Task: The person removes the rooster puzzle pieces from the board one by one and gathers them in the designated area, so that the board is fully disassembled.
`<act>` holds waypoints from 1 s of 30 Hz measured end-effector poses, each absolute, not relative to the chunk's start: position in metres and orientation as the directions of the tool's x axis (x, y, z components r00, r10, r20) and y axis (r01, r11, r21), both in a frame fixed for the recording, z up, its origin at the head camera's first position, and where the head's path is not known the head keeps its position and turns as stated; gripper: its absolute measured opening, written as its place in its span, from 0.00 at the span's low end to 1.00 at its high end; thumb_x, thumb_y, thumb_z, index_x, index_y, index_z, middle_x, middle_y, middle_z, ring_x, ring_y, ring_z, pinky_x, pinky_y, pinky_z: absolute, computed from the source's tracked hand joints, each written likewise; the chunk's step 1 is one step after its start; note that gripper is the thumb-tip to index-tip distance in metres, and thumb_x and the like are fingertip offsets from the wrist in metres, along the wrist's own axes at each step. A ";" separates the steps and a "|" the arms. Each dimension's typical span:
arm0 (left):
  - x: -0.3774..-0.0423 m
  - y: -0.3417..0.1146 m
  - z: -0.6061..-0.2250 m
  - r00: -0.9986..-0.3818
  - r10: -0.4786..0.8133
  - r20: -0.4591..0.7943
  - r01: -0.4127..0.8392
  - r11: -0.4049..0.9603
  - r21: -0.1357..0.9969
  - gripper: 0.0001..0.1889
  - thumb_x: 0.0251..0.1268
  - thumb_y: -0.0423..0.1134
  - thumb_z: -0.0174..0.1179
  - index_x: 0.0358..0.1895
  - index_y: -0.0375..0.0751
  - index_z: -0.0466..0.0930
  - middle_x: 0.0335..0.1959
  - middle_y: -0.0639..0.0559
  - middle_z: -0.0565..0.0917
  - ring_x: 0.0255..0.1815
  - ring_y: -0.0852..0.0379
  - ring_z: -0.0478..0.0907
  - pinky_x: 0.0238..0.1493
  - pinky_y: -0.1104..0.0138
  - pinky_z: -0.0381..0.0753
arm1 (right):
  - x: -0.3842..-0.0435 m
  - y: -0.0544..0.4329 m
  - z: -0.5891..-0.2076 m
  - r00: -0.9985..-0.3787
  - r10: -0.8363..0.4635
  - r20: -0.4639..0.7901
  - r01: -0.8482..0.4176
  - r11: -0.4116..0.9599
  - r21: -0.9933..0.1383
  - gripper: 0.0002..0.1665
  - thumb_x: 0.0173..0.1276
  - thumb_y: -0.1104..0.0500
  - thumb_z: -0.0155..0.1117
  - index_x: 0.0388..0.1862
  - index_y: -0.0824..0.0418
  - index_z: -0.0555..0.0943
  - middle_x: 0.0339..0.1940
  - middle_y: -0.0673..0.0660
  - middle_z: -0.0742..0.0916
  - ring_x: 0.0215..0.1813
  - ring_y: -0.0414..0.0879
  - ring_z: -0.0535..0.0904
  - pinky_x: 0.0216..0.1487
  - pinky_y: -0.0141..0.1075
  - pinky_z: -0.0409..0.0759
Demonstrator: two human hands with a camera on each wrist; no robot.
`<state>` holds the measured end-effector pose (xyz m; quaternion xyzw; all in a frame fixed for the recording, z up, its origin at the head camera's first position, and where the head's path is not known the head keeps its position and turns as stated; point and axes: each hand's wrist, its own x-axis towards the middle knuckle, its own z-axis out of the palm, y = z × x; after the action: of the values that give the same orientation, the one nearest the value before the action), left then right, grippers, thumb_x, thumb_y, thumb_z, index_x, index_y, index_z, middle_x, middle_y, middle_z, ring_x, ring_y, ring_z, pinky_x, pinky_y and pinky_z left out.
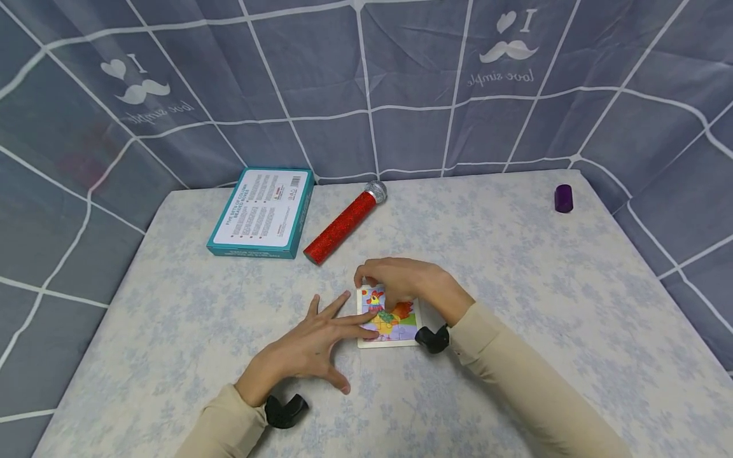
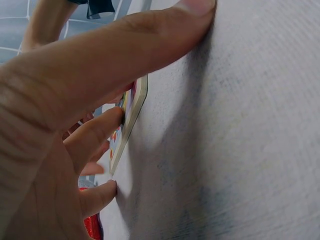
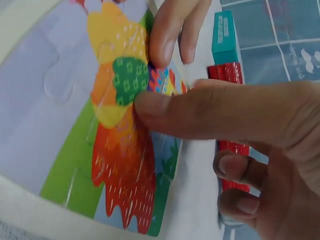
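Note:
A small jigsaw puzzle (image 1: 403, 332) of a colourful rooster lies in a pale frame on the table. My left hand (image 1: 317, 340) is spread at its left side, with two fingertips on the picture and the thumb out on the cloth. Over the top of the puzzle bends my right hand (image 1: 403, 278). In the right wrist view its straight thumb (image 3: 200, 110) presses beside the green patch on the rooster, while other fingers are loosely bent past the frame's edge. The left wrist view shows the frame's edge (image 2: 132, 125) beside the left fingertips.
Behind the hands lie a red glittery microphone (image 1: 343, 224) with a silver head and a flat teal box (image 1: 260, 213) with a white label. A small purple cylinder (image 1: 564, 198) stands at the back right. A grey-blue curtain (image 1: 412, 70) hangs round the table's back and sides.

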<state>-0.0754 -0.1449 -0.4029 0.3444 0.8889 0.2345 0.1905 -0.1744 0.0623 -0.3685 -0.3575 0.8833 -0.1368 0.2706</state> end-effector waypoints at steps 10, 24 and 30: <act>-0.075 -0.145 -0.405 -0.693 0.700 -0.173 0.513 0.647 0.564 0.46 0.31 0.55 0.82 0.66 0.61 0.76 0.75 0.65 0.60 0.80 0.41 0.36 0.64 0.28 0.28 | -0.168 0.058 -0.368 -0.631 -0.679 -0.374 -0.591 0.734 -0.335 0.28 0.54 0.61 0.78 0.55 0.50 0.81 0.49 0.46 0.82 0.46 0.40 0.75 0.48 0.38 0.77; -0.076 -0.144 -0.403 -0.692 0.702 -0.167 0.517 0.644 0.564 0.46 0.31 0.55 0.82 0.65 0.59 0.77 0.76 0.65 0.59 0.80 0.40 0.36 0.63 0.27 0.29 | -0.174 0.068 -0.377 -0.621 -0.736 -0.270 -0.556 0.656 -0.510 0.13 0.64 0.68 0.67 0.45 0.55 0.81 0.41 0.49 0.80 0.43 0.43 0.74 0.45 0.34 0.76; -0.076 -0.144 -0.403 -0.693 0.701 -0.167 0.521 0.647 0.556 0.46 0.32 0.56 0.82 0.65 0.61 0.77 0.75 0.65 0.60 0.80 0.41 0.36 0.63 0.27 0.29 | -0.176 0.071 -0.380 -0.602 -0.772 -0.206 -0.530 0.579 -0.619 0.11 0.64 0.66 0.68 0.44 0.55 0.82 0.42 0.48 0.82 0.44 0.42 0.75 0.46 0.34 0.76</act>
<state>-0.0755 -0.1443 -0.4034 0.3442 0.8880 0.2405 0.1874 -0.1758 0.0711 -0.3800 -0.3798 0.8571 -0.2575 0.2342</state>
